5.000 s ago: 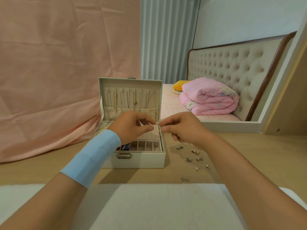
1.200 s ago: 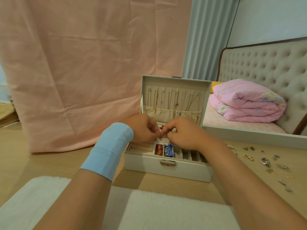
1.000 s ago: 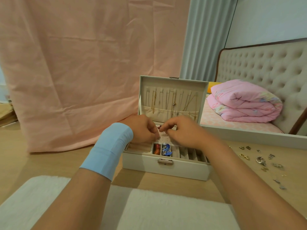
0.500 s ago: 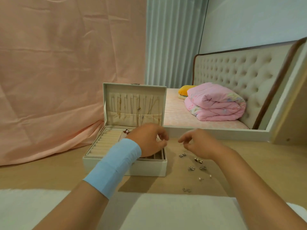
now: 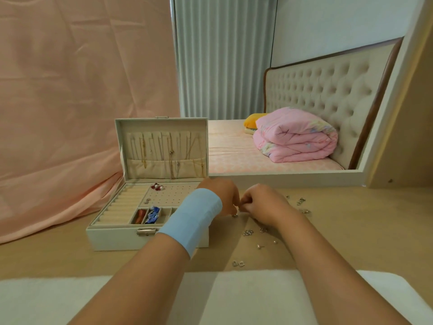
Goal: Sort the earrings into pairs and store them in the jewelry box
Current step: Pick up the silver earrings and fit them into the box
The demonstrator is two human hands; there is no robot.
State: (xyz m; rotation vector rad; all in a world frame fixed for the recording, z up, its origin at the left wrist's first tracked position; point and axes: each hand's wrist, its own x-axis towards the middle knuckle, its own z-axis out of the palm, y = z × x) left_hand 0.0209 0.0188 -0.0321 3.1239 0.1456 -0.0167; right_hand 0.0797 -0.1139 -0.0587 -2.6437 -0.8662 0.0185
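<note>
Both at frame centre, just right of the open jewelry box (image 5: 145,240): my left hand (image 5: 225,195) and right hand (image 5: 264,202), fingers curled, tips close together over one small earring (image 5: 235,215) on the surface (image 5: 351,219). Grip unclear. Loose earrings (image 5: 248,232) scattered centre-right.

Jewelry box (image 5: 112,240): cream, lid open upright, on table (image 5: 351,231).
Loose earrings (image 5: 248,232): silver, scattered right of box.
Stored earrings (image 5: 157,186): red-pearl, on perforated panel (image 5: 173,195).

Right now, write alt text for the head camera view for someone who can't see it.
A person's left hand and right hand meet fingertips over a small earring on a wooden table, right of an open jewelry box. More loose earrings lie scattered nearby.
</note>
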